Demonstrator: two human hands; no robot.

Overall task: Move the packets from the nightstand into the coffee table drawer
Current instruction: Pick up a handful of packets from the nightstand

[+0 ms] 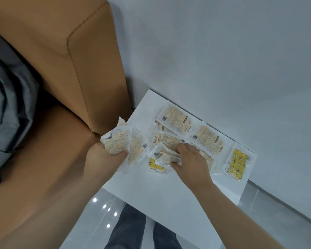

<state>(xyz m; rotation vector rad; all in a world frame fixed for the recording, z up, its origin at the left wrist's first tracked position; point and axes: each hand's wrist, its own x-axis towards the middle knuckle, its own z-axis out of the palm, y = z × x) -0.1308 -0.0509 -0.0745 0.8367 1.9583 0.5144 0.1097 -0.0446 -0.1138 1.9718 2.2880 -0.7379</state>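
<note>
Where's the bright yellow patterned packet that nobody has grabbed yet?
The yellow patterned packet lies flat at the nightstand's far right corner by the wall, right of the right hand.

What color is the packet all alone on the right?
Yellow packet with small white-and-dark shapes, in the head view.

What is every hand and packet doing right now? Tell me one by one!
Left hand: closed around a bunch of packets, lifted off the top.
Right hand: grip closing on a small pile of packets on the nightstand.
Packets by the wall: lying flat, untouched.
Yellow patterned packet: lying flat near the right edge, untouched.
</note>
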